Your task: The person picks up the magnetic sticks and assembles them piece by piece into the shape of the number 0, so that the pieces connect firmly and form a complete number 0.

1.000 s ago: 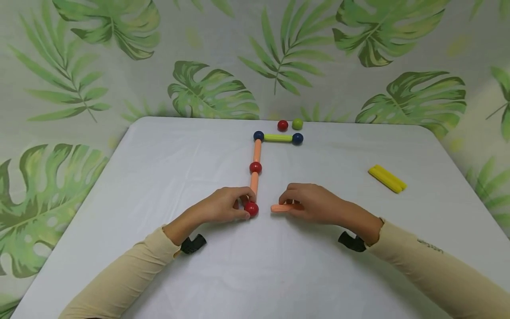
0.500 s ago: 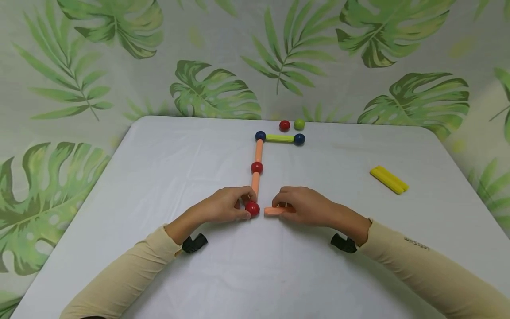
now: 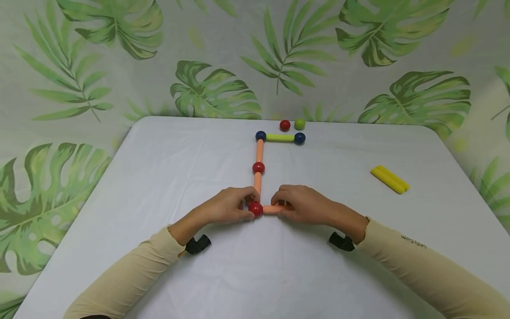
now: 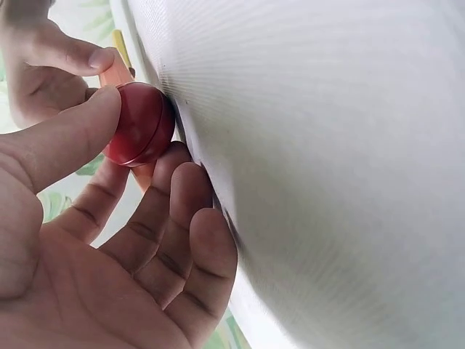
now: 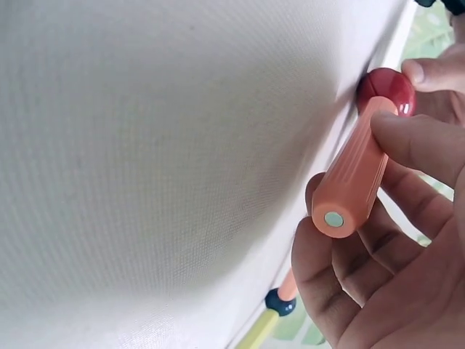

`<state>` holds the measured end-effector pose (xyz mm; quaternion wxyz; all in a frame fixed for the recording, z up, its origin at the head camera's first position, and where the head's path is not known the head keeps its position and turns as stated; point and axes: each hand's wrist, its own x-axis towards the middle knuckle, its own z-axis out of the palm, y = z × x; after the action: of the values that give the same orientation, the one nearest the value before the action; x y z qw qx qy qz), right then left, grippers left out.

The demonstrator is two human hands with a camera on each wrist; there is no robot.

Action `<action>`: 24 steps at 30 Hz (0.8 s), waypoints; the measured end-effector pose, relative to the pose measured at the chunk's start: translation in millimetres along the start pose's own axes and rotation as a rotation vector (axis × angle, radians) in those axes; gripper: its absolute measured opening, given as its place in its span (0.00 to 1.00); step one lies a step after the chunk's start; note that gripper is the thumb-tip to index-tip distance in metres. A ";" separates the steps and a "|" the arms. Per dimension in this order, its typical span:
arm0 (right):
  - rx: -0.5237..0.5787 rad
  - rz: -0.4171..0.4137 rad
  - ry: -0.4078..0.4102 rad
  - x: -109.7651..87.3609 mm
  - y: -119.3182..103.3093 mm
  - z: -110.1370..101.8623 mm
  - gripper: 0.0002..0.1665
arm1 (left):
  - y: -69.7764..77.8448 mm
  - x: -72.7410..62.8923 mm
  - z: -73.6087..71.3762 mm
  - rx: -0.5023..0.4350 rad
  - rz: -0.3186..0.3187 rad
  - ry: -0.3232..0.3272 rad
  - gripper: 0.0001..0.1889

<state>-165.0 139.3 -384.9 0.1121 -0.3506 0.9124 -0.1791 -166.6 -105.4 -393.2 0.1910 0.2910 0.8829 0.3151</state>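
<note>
Orange rod is pinched by our right hand, and its far end seems to touch the near red ball, which our left hand grips with thumb and fingers at the white table. Beyond this ball we see the second orange rod, the middle red ball, the third orange rod, the corner blue ball, then the lime rod going right to the end blue ball. We judge this chain done and the held joint almost made; yellow rods, the loose red ball and the green ball are left unjoined. Altogether we count three orange rods, one lime, two yellow, three red balls, two blue and one green.
</note>
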 end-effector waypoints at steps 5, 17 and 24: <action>0.003 -0.013 -0.004 0.6 0.7 -0.4 0.13 | 1.0 0.5 -0.1 0.004 -0.008 0.002 0.15; -0.002 -0.009 -0.020 1.2 0.7 -0.5 0.13 | 0.1 1.3 1.1 -0.003 -0.024 -0.004 0.12; 0.007 -0.002 -0.025 1.6 2.3 -0.7 0.13 | 0.8 1.9 1.2 -0.015 -0.028 0.014 0.12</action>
<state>-167.7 140.0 -385.3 0.1245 -0.3534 0.9099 -0.1778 -167.1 -103.2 -393.8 0.1915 0.2749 0.8859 0.3208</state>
